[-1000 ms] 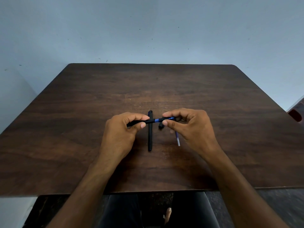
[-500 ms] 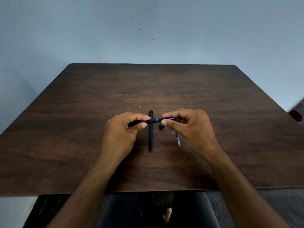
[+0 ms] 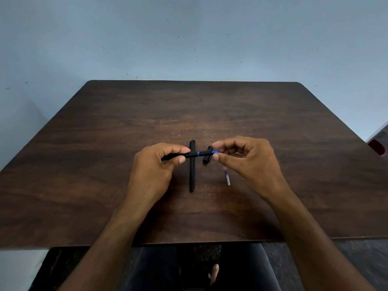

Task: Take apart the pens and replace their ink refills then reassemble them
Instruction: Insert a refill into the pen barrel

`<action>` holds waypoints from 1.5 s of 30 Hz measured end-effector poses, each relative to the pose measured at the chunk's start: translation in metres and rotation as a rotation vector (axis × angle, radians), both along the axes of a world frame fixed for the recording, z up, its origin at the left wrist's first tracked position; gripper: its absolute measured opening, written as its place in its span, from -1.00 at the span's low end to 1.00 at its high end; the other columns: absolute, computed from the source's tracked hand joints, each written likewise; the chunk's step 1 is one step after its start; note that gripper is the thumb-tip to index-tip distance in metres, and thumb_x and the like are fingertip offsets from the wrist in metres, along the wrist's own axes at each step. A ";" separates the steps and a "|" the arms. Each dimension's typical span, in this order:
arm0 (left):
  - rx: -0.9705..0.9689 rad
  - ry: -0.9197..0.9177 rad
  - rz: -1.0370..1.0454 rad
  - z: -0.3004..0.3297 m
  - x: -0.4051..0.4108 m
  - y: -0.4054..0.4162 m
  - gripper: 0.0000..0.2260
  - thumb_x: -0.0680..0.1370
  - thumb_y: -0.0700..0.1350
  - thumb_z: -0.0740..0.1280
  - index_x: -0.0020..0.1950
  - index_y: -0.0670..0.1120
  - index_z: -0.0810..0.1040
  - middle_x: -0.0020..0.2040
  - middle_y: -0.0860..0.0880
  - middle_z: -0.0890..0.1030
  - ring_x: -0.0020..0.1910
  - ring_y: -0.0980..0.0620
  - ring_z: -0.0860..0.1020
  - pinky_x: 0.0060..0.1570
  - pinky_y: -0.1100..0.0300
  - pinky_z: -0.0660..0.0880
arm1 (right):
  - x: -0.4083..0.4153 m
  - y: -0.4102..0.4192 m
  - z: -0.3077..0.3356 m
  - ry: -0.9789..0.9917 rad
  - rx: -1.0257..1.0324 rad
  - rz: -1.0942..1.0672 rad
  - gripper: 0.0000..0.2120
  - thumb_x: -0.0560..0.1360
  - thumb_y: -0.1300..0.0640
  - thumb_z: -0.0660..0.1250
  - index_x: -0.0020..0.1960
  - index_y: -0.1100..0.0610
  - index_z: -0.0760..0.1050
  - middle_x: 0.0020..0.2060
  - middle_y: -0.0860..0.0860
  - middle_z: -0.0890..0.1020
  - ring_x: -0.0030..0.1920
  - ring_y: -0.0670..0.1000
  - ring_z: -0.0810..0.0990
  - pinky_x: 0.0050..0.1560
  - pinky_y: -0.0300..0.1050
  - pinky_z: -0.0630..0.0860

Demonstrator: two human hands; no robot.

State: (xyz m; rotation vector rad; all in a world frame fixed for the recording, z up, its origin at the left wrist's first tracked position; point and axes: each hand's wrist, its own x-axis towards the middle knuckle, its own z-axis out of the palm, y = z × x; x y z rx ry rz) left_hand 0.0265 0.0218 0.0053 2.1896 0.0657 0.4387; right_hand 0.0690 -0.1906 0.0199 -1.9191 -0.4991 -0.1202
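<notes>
Sitting close to the near edge of the bench [image 3: 84, 206], the person works with both forearms reaching forward over it. A loose refill [image 3: 227, 180], pale with a blue section, lies on the wood just under the right hand [image 3: 249, 164], partly hidden by it. The left hand [image 3: 155, 166] has its fingers [image 3: 181, 159] closed around the black barrel of a pen [image 3: 189, 154], held level above the wood. The right hand's thumb and forefinger are pinched at the blue tip end of that pen; whether they actually clamp it or only touch it I cannot tell. Beneath the held pen, a second black pen [image 3: 192, 175] lies pointing away, and a short black cap [image 3: 207, 158] rests just beside it. The step looks like seating or drawing a refill at the tip end. Next, the right hand needs a straight, gentle push or pull along the barrel's axis, without bending the thin refill.
</notes>
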 end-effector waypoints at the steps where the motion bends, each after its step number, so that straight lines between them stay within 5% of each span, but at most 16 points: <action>1: 0.000 0.000 -0.001 0.000 0.000 0.000 -0.77 0.50 -0.19 0.47 0.06 0.12 0.69 -0.02 0.24 0.66 0.05 0.32 0.57 0.02 0.48 0.37 | 0.000 0.000 -0.001 -0.009 -0.014 -0.014 -0.83 0.44 0.23 0.53 0.03 0.16 0.70 -0.26 -0.06 0.71 -0.37 -0.19 0.63 -0.26 -0.30 0.59; 4: 0.007 0.005 0.000 0.001 -0.002 -0.001 -0.77 0.50 -0.19 0.46 0.06 0.12 0.69 -0.01 0.24 0.66 0.05 0.34 0.56 0.01 0.49 0.37 | 0.000 0.001 -0.002 -0.024 -0.049 -0.061 -0.92 0.47 0.12 0.51 -0.06 0.10 0.71 -0.36 -0.14 0.67 -0.41 -0.17 0.62 -0.31 -0.33 0.55; 10: 0.027 -0.007 0.007 0.003 -0.001 -0.001 -0.77 0.50 -0.18 0.46 0.07 0.12 0.68 -0.04 0.29 0.62 0.05 0.38 0.54 0.05 0.46 0.38 | -0.001 0.007 0.000 -0.095 -0.154 -0.091 -0.80 0.53 -0.06 0.40 -0.27 -0.10 0.57 -0.40 -0.03 0.65 -0.40 -0.02 0.58 -0.33 -0.02 0.57; 13: 0.021 -0.011 0.013 0.003 -0.001 0.000 -0.76 0.50 -0.19 0.46 0.06 0.13 0.68 -0.03 0.29 0.64 0.04 0.38 0.54 0.04 0.50 0.36 | -0.001 0.005 0.002 -0.074 -0.115 -0.061 -0.87 0.47 -0.07 0.44 -0.07 -0.04 0.65 -0.29 -0.09 0.67 -0.29 -0.13 0.62 -0.25 -0.25 0.58; 15: 0.025 -0.005 0.014 0.003 -0.001 0.001 -0.76 0.50 -0.18 0.46 0.06 0.14 0.68 -0.05 0.32 0.62 0.04 0.41 0.54 0.01 0.53 0.36 | 0.000 0.002 0.001 -0.048 -0.077 -0.025 -0.73 0.42 0.06 0.53 0.10 0.06 0.65 -0.20 -0.10 0.68 -0.19 -0.17 0.64 -0.14 -0.34 0.57; 18: 0.024 -0.011 0.009 0.002 -0.001 0.000 -0.77 0.50 -0.18 0.47 0.06 0.13 0.68 -0.05 0.30 0.63 0.04 0.39 0.55 0.02 0.53 0.36 | 0.000 0.003 0.000 -0.052 -0.092 -0.005 -0.80 0.44 0.19 0.53 0.06 0.08 0.67 -0.22 -0.10 0.69 -0.20 -0.19 0.64 -0.13 -0.35 0.57; 24: 0.023 -0.020 -0.005 0.002 -0.001 -0.001 -0.77 0.49 -0.19 0.47 0.06 0.11 0.69 -0.04 0.26 0.65 0.05 0.38 0.56 0.02 0.57 0.38 | 0.000 0.003 -0.001 -0.092 -0.139 -0.056 -0.91 0.49 0.00 0.46 -0.13 0.00 0.67 -0.29 -0.15 0.66 -0.29 -0.20 0.59 -0.27 -0.37 0.49; 29: 0.020 -0.022 -0.006 0.002 -0.002 -0.001 -0.76 0.50 -0.18 0.46 0.07 0.12 0.68 -0.04 0.28 0.64 0.06 0.37 0.55 0.07 0.47 0.41 | 0.000 0.007 -0.001 -0.073 -0.140 -0.073 -0.73 0.52 -0.13 0.36 -0.21 0.03 0.65 -0.37 0.03 0.66 -0.33 0.05 0.62 -0.26 0.06 0.61; 34: 0.031 -0.018 0.000 0.002 -0.001 0.001 -0.76 0.50 -0.19 0.47 0.06 0.13 0.68 -0.06 0.32 0.61 0.04 0.39 0.55 0.01 0.57 0.36 | 0.000 0.001 -0.001 -0.051 -0.065 -0.010 -0.77 0.44 0.08 0.52 0.09 0.03 0.65 -0.16 -0.08 0.68 -0.16 -0.09 0.64 -0.13 -0.26 0.61; 37: 0.026 -0.021 0.005 0.002 0.000 0.001 -0.75 0.49 -0.20 0.47 0.05 0.14 0.68 -0.08 0.34 0.60 0.03 0.44 0.53 -0.01 0.64 0.33 | 0.001 0.002 -0.003 -0.080 -0.101 -0.020 -0.85 0.46 0.15 0.51 0.02 0.02 0.66 -0.20 -0.12 0.67 -0.18 -0.14 0.62 -0.16 -0.31 0.58; 41: 0.033 -0.017 0.000 0.002 -0.001 0.000 -0.76 0.50 -0.19 0.46 0.05 0.14 0.68 -0.07 0.33 0.61 0.03 0.43 0.53 -0.02 0.60 0.36 | 0.002 0.003 -0.003 -0.100 -0.139 -0.050 -0.90 0.50 -0.01 0.44 -0.08 0.00 0.66 -0.25 -0.16 0.66 -0.25 -0.22 0.60 -0.25 -0.37 0.50; 45: 0.030 -0.013 0.000 0.002 -0.002 0.001 -0.76 0.50 -0.19 0.46 0.06 0.14 0.68 -0.06 0.31 0.62 0.03 0.43 0.53 -0.01 0.59 0.36 | 0.002 0.007 -0.004 -0.112 -0.169 -0.060 -0.77 0.53 -0.11 0.36 -0.23 -0.03 0.61 -0.42 -0.10 0.59 -0.41 -0.14 0.51 -0.36 -0.14 0.51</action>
